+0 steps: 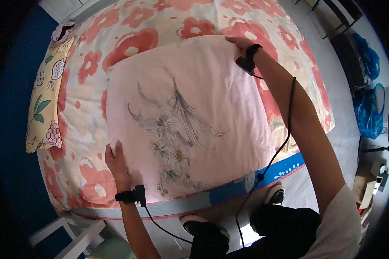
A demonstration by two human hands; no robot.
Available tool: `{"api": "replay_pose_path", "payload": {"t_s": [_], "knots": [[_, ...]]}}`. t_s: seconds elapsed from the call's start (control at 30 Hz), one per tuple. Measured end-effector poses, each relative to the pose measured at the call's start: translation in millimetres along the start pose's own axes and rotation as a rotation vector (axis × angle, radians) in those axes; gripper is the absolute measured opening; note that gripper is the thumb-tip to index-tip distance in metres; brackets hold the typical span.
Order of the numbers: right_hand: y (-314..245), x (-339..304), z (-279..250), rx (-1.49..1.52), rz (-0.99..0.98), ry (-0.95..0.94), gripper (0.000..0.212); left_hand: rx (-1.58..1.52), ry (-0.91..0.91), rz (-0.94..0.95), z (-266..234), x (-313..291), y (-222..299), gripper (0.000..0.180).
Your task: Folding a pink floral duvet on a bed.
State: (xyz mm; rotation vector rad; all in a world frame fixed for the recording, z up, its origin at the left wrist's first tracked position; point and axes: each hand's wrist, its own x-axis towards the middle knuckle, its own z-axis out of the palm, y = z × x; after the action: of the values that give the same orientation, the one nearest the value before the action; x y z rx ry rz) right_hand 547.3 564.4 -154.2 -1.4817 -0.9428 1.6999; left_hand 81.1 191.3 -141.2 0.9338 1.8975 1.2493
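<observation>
A pale pink cloth [212, 108] with a grey line-drawn flower print lies spread over the bed, roughly square; whether it is a garment or a cover I cannot tell. At its near left edge, my left hand [117, 162] pinches the fabric between thumb and fingers. My right hand [243, 45] reaches across to the far right corner, its fingers closed on the edge there. Each wrist wears a black strap with a small black device and a cable. Underneath the cloth is a bedspread [88, 67] with large coral-red flowers on cream.
A yellow fruit-print pillow [47, 95] lies at the bed's left edge. A blue strip [272, 172] shows along the near side. White wooden bars [80, 235] stand at the lower left. Blue plastic bags [369, 112] and a cardboard box [364, 190] are on the right.
</observation>
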Motion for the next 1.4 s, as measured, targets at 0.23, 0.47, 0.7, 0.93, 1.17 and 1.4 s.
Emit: {"api": "replay_pose_path", "payload": {"t_s": [0.23,0.47,0.7,0.93,1.17,1.4], "knots": [[15.6,27.4,-21.9,0.097,-0.180,0.086,0.047,-0.207,0.087,-0.165,0.6,13.3,-15.6,0.026],[79.3,-103.9,-27.8,-0.241,-0.264,-0.016,0.055,0.171,-0.085,-0.310,-26.3,-38.1,-26.3,0.056],[181.7,-290.4,-34.9,-0.336,-0.020,0.086,0.082,-0.147,-0.367,-0.558,-32.5,-92.4,-51.4,0.080],[193.4,-378.0,-53.5,-0.295,0.241,-0.156,0.075,-0.201,-0.353,-0.551,-36.4,-159.5,-20.2,0.065],[79.6,-420.7,-128.9,-0.311,-0.085,-0.058,0.045,-0.469,-0.206,-0.324,4.4,-268.2,70.8,0.064],[114.3,-401.1,-231.6,-0.518,0.230,0.040,0.055,-0.381,-0.603,-0.562,65.2,-348.8,-18.2,0.079]]}}
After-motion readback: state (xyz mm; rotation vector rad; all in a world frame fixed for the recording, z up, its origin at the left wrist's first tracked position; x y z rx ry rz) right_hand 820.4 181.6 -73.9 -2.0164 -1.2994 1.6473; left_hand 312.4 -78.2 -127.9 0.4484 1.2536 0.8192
